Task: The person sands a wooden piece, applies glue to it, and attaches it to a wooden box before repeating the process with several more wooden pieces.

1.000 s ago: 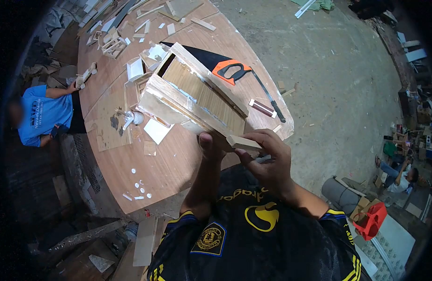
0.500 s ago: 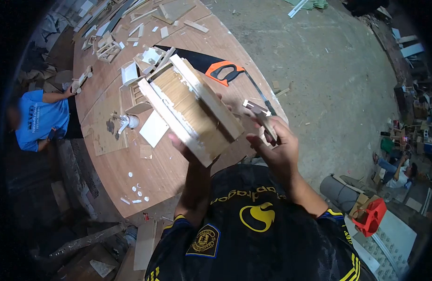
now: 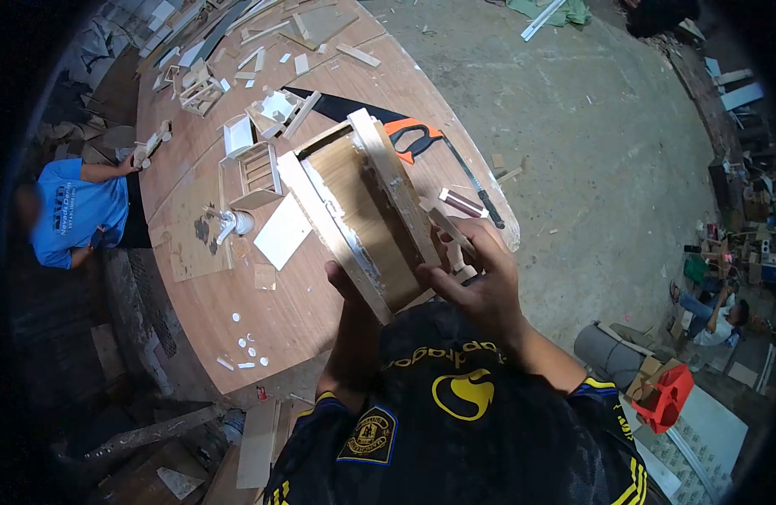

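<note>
Nearest, my black shirt (image 3: pixel 455 446) is showing partly folded yellow lettering, "dragon" being legible. My left fingers (image 3: pixel 341 278) are clamping the wooden box (image 3: pixel 354 206), tilted above the desk (image 3: pixel 295 324); my right fingers (image 3: pixel 482 241) are pinching a small wood strip (image 3: pixel 449 229) beside its right edge. Beyond, an orange-handled saw (image 3: pixel 400 128) is lying on the desk; farther left, a person (image 3: pixel 77 206) is wearing a blue shirt reading "Nevada".

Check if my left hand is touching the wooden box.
Touching: the head view shows the left hand supporting the wooden box, thumb against its side.
</note>
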### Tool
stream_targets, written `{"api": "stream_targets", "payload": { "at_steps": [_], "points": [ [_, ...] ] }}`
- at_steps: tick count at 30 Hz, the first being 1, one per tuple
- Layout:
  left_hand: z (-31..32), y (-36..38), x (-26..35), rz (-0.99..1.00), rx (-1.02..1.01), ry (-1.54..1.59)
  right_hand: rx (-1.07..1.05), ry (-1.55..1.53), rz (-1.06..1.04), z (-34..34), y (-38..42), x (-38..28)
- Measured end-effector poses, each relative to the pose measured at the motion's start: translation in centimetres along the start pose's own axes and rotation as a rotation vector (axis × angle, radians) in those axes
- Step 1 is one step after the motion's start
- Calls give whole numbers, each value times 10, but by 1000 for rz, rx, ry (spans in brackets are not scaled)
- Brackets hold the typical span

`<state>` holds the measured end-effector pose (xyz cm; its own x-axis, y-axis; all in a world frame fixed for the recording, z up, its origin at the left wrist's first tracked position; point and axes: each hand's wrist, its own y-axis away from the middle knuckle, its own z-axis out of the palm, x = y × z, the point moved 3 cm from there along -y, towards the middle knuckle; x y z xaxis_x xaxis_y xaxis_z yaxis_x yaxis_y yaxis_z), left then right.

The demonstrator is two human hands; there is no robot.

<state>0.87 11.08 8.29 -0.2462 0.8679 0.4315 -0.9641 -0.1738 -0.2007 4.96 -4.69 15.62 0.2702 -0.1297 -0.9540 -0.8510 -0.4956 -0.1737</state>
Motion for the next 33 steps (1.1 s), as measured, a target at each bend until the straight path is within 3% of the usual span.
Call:
{"api": "stream_targets", "payload": {
  "at_steps": [4,6,11,17,28,33],
  "points": [
    [-1,-3,-3,5,-6,16,50,77,-21,-9,-11,-6],
    [-1,-7,-7,-5,-18,29,122,-39,240,-13,-19,-18],
    [0,-16,-9,-9,-43,43,126,-20,109,-14,-27,-15],
    [-2,-18,-9,-9,-52,54,153,14,188,-17,-33,-19],
    [-1,-22,-7,3,-76,80,250,-258,266,-16,-37,-8],
    [1,-26,-13,-11,-91,105,256,-114,251,-20,-36,-9]
  ]
}}
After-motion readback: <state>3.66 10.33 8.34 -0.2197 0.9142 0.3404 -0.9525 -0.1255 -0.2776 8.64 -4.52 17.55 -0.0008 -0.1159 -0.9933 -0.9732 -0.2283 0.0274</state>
